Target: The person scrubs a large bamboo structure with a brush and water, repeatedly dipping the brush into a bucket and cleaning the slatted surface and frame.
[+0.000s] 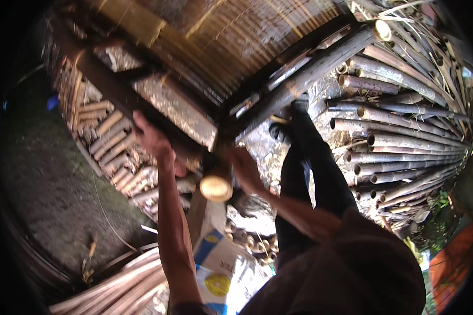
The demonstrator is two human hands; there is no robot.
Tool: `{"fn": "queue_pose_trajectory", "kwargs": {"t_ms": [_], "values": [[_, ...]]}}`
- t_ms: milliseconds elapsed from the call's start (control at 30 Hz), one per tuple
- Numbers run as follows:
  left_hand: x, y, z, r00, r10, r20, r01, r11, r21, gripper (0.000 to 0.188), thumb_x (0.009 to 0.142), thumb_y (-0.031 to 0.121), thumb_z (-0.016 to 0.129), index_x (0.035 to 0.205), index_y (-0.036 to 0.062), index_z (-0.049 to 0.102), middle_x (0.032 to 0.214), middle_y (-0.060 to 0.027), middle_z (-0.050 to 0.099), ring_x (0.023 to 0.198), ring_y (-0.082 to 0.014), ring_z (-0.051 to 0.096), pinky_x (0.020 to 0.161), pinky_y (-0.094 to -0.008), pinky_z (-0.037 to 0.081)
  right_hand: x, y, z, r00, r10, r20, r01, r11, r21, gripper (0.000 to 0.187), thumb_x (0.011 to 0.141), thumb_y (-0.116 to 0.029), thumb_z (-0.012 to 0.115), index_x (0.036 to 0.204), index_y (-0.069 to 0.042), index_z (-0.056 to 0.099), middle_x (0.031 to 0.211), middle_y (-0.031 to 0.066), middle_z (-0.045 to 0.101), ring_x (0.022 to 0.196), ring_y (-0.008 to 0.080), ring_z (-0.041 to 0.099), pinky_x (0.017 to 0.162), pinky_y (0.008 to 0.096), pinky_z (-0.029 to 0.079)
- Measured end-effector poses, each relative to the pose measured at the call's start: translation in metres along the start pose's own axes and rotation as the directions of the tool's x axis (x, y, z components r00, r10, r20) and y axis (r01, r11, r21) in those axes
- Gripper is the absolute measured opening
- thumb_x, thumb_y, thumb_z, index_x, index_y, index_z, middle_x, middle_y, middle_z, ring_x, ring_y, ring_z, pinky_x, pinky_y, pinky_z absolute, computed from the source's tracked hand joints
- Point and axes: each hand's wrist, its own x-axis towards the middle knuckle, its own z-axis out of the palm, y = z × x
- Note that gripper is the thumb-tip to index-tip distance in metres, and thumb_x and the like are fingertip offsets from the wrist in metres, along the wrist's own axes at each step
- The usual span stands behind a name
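Cut bamboo poles (415, 142) lie stacked beyond a slatted frame's (231, 52) right edge, short pieces (108, 134) by its left, a sack (215, 270) below its near corner. Forearm extended, the left hand (153, 140) curls closed on the dark pole (115, 93) along the left edge; the right (244, 167), elbow bent, reaches that corner, its blurred grip unclear.

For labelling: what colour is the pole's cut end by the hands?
The cut end is pale yellow, clearest in head view.

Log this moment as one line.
left hand: against dark bamboo pole | right hand: beside pale cut end, contact unclear | nearby: stacked bamboo poles at right
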Motion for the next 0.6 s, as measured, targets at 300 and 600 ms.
{"fn": "queue_pose_trajectory", "kwargs": {"t_ms": [300, 600], "values": [[0.003, -0.006, -0.013, 0.988, 0.125, 0.094, -0.138, 0.979, 0.15, 0.083, 0.089, 0.065, 0.043, 0.134, -0.0043, 0.038, 0.126, -0.0205, 0.05, 0.11, -0.0285, 0.053, 0.091, -0.0395, 0.046, -0.016, 0.017, 0.015, 0.983, 0.052, -0.178, 0.0, 0.96, 0.278, 0.029, 0.094, -0.028, 0.055, 0.097, 0.0, 0.062, 0.086, 0.0096, 0.057, 0.079, 0.0166, 0.054, 0.076, 0.0308, 0.043], [0.029, -0.017, -0.008, 0.947, 0.289, 0.137, -0.316, 0.914, 0.253, 0.077, 0.09, 0.056, 0.049, 0.134, -0.0051, 0.031, 0.127, -0.0222, 0.048, 0.109, -0.0323, 0.054, 0.092, -0.0414, 0.045, -0.062, -0.038, -0.001, 0.943, -0.183, -0.278, 0.278, 0.893, 0.355, 0.018, 0.09, -0.018, 0.059, 0.093, -0.001, 0.064, 0.087, 0.0115, 0.057, 0.084, 0.0207, 0.057, 0.075, 0.0319, 0.043]]}}
